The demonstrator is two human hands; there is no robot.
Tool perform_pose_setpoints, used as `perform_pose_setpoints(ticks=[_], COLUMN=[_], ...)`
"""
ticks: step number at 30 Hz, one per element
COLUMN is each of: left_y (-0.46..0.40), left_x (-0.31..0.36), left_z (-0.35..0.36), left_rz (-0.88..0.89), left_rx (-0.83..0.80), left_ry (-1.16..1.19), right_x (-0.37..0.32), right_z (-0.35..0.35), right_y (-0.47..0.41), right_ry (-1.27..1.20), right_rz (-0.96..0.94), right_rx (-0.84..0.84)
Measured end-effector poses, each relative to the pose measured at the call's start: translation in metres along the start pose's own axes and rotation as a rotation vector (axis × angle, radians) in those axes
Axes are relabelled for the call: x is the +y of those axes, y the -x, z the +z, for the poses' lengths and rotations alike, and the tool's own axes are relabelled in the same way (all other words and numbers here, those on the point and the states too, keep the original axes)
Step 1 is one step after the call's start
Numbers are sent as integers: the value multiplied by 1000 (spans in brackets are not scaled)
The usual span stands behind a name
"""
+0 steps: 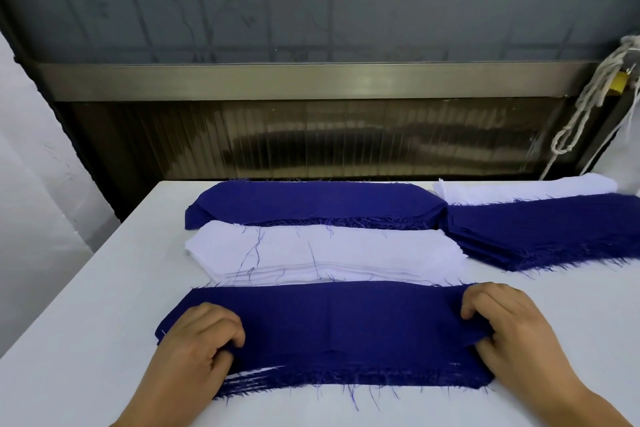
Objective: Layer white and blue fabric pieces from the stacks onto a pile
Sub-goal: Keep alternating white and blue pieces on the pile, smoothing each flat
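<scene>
At 6 o'clock on the white bench (pixel 104 288), the frayed blue top piece (pixel 332 326) of the pile is pinched by the curled left hand (pixel 204 340) and right hand (pixel 509 326), each grip clamped on an end. At 12 o'clock lie the flat white stack (pixel 322 253) and blue stack (pixel 311 201).

The pile (pixel 332 333) lies nearest, at 6 o'clock: a long blue piece on top, its near edge frayed, with white and blue layers peeping out at its lower left. Just beyond it, toward 12 o'clock, sits the white stack (pixel 322 253), flat, strewn with loose blue threads, its near edge touching the pile's far edge. Farther at 12 o'clock lies the blue stack (pixel 311 203), long with rounded ends, its near edge frayed. At 2 o'clock a second blue stack (pixel 547 232) is fanned and frayed, with a second white stack (pixel 519 191) just behind it.
</scene>
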State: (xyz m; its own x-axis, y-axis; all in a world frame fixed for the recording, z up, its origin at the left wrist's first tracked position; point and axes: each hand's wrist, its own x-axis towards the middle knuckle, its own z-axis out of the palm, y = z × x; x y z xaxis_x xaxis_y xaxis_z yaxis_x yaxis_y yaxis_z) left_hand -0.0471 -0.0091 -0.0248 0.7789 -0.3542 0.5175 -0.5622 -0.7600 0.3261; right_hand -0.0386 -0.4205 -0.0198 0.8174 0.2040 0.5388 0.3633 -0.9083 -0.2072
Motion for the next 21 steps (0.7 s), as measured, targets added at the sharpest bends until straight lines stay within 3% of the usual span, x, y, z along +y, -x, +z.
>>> perform_pose_setpoints(ticks=[10, 21], left_y=[1, 0], left_x=[2, 11], left_z=[-5, -12], left_rz=[-54, -22], left_rx=[32, -70], left_ry=[60, 66], right_x=[1, 0], right_z=[-5, -12], right_y=[1, 3], right_ry=[-48, -192], right_rz=[13, 85], right_rx=[-6, 57])
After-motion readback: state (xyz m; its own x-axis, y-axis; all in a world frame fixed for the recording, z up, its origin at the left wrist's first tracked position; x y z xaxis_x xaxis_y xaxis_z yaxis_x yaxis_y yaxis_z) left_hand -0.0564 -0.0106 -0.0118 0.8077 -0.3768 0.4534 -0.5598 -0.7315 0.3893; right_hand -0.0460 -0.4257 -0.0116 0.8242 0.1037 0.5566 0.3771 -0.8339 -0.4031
